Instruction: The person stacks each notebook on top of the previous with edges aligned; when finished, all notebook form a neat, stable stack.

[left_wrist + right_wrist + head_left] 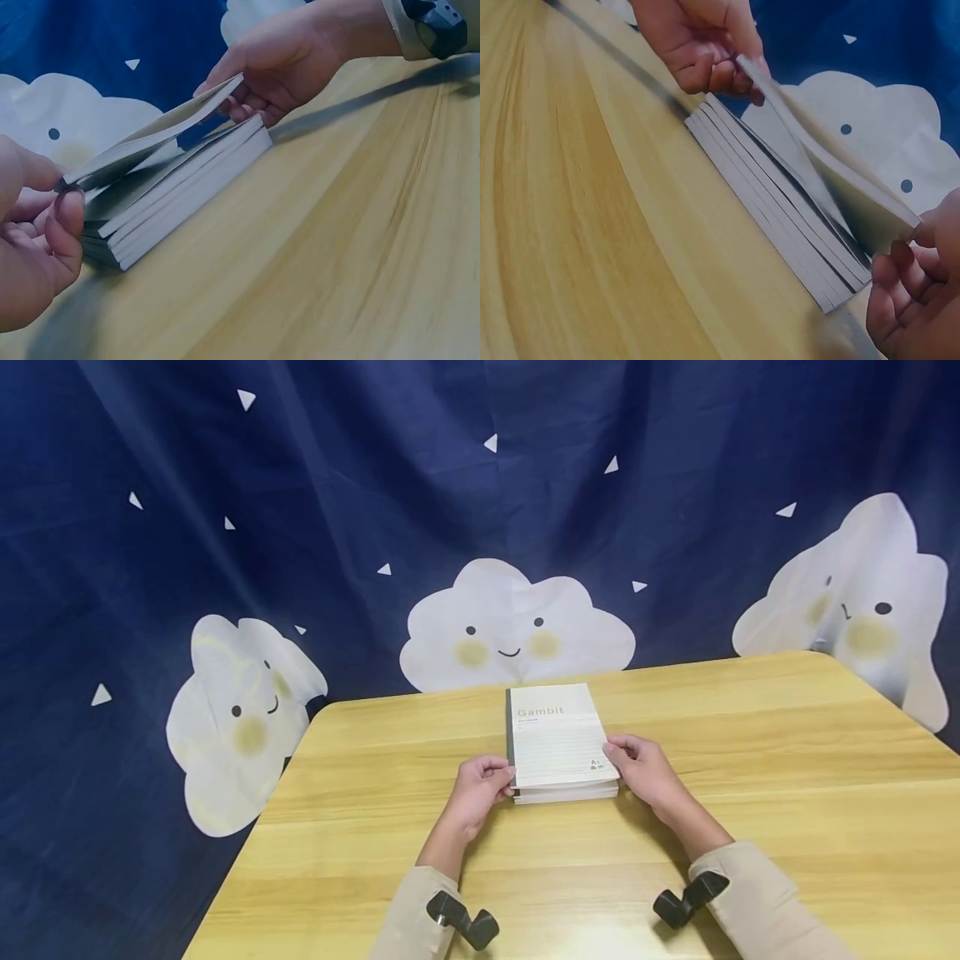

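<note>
A notebook with a pale cover lettered "Gambit" and a dark spine lies uppermost on a stack of notebooks. My left hand pinches its near left corner at the spine, thumb on top. At the near right corner, my right hand grips it between thumb and fingers. Both wrist views show this notebook tilted, its near edge raised off the pile. Several notebooks stay stacked below on the table, their page edges facing me.
The wood-grain table extends on all sides of the stack. Behind it hangs a dark blue curtain printed with smiling clouds and white triangles. A black wrist mount sits on each beige sleeve.
</note>
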Available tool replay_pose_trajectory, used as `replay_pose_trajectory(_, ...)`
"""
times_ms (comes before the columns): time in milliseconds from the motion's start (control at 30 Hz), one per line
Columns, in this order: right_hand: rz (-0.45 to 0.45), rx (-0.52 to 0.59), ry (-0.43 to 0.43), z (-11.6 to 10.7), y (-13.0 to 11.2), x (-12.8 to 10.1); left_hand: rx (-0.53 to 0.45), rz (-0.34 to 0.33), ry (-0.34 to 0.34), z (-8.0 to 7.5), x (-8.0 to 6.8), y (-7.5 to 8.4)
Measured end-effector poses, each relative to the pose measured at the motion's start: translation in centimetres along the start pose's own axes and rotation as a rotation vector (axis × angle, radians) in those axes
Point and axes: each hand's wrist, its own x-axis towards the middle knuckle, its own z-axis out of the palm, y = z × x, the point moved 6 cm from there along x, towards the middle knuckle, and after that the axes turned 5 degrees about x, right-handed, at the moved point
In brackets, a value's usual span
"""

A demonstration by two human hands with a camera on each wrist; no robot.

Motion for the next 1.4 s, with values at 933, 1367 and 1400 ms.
replay_pose_trajectory(933, -0.086, -0.168, 0.002, 0.4, 0.5, -0.5, 0.423, 0.108, 0.13, 0.4, -0.1, 0.2)
replay_pose_trajectory(1367, -0.122, -0.306, 0.013, 0.6, 0.4, -0.7, 0.748, 0.202, 0.118, 0.8, -0.7, 0.7)
replay_pose_trajectory(1400, -0.13, -0.319, 0.016, 0.6, 0.4, -0.7, 0.757, 0.198, 0.115, 0.8, -0.7, 0.7)
